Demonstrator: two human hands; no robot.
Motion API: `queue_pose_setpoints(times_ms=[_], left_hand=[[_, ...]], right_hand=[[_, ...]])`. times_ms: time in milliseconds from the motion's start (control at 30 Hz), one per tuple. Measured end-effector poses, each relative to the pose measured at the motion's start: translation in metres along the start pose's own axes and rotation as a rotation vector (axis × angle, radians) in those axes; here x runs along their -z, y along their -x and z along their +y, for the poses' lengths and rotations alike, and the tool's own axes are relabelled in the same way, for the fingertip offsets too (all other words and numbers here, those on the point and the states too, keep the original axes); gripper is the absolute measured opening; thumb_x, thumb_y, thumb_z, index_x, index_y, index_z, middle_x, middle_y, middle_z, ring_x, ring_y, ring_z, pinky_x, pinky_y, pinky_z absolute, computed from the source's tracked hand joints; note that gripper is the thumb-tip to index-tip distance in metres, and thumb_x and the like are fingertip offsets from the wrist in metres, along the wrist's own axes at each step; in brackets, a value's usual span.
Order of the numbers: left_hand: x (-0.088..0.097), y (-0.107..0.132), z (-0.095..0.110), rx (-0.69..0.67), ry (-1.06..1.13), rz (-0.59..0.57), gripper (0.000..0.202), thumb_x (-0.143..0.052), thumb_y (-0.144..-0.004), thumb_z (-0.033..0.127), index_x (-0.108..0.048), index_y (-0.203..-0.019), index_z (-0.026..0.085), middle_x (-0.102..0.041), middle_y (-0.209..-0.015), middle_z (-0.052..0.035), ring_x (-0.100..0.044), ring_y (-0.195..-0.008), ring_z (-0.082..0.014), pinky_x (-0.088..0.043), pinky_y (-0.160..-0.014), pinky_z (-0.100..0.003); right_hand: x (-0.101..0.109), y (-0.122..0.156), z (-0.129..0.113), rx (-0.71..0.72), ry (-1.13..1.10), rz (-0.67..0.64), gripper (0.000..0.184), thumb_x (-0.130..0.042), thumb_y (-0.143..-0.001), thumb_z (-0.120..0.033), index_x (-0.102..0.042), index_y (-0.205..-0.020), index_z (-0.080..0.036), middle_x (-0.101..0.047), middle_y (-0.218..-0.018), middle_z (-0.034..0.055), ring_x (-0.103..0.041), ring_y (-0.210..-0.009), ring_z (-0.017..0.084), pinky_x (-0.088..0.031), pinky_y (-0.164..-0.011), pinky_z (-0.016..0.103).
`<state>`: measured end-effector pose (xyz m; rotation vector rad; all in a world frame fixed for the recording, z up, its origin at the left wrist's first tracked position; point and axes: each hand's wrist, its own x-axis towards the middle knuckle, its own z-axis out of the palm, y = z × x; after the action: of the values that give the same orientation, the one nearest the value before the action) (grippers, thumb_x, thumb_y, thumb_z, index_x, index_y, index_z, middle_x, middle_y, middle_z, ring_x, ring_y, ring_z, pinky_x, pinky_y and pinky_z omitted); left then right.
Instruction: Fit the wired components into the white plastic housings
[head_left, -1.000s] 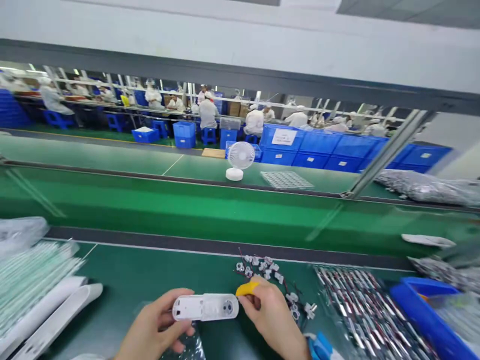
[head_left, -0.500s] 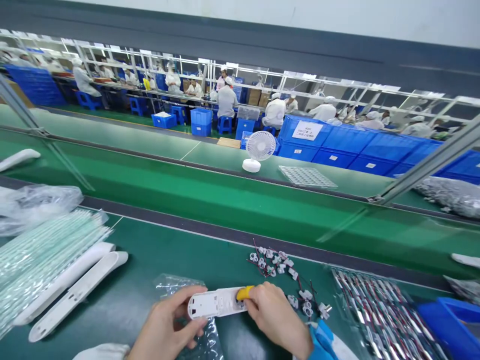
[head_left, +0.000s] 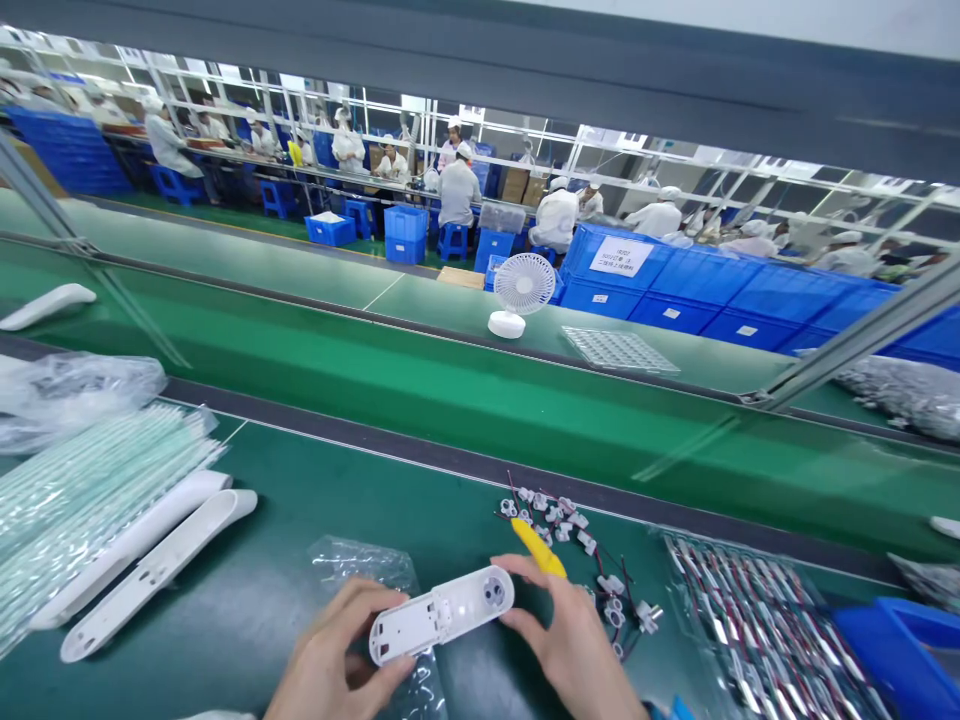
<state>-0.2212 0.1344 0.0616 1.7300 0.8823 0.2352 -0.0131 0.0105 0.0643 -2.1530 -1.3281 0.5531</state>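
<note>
My left hand (head_left: 337, 650) grips the left end of a long white plastic housing (head_left: 417, 625), thumb below and fingers above. The housing's open inner side faces up, with small slots and a round recess at its right end. My right hand (head_left: 574, 645) has thumb and forefinger at that right end. A yellow tool (head_left: 537, 548) is tucked in the same hand and points up and left; its exact kind does not show. Beneath the housing lies a clear plastic bag (head_left: 367, 562). Small white connectors (head_left: 553, 515) with red and black wires lie just beyond my right hand.
Two long white shells (head_left: 161, 575) and a bundle of pale-green strips (head_left: 97, 500) lie at left. Wired parts on a clear sheet (head_left: 757, 610) and a blue bin (head_left: 900, 640) are at right. Beyond the green partition (head_left: 450, 380) stands a white fan (head_left: 523, 285); people work farther back.
The yellow tool has come off the housing's recess and swung upward in my right hand. My right thumb and forefinger have moved to the housing's right end, which has tilted up.
</note>
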Motion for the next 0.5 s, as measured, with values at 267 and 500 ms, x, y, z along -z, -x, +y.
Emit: queue_pose_setpoints(times_ms=[267, 500], left_hand=[[-0.015, 0.003, 0.004, 0.004, -0.210, 0.045, 0.025, -0.053, -0.064, 0.011, -0.062, -0.086, 0.020, -0.059, -0.085, -0.0021, -0.056, -0.071, -0.0143, -0.042, -0.053, -0.020], [-0.020, 0.002, 0.010, 0.057, -0.337, -0.076, 0.027, -0.049, -0.069, 0.012, -0.057, -0.093, 0.022, -0.056, -0.096, -0.0023, -0.058, -0.078, -0.0150, -0.044, -0.063, -0.022]], right_hand=[[-0.002, 0.003, 0.023, 0.121, 0.111, 0.002, 0.034, -0.058, -0.074, -0.022, -0.056, -0.107, -0.029, -0.063, -0.104, 0.0000, -0.057, -0.099, 0.020, -0.047, -0.085, 0.032], [-0.004, 0.009, 0.038, 0.131, 0.181, 0.023, 0.034, -0.057, -0.076, -0.026, -0.055, -0.109, -0.030, -0.062, -0.108, -0.0012, -0.057, -0.102, 0.019, -0.047, -0.086, 0.031]])
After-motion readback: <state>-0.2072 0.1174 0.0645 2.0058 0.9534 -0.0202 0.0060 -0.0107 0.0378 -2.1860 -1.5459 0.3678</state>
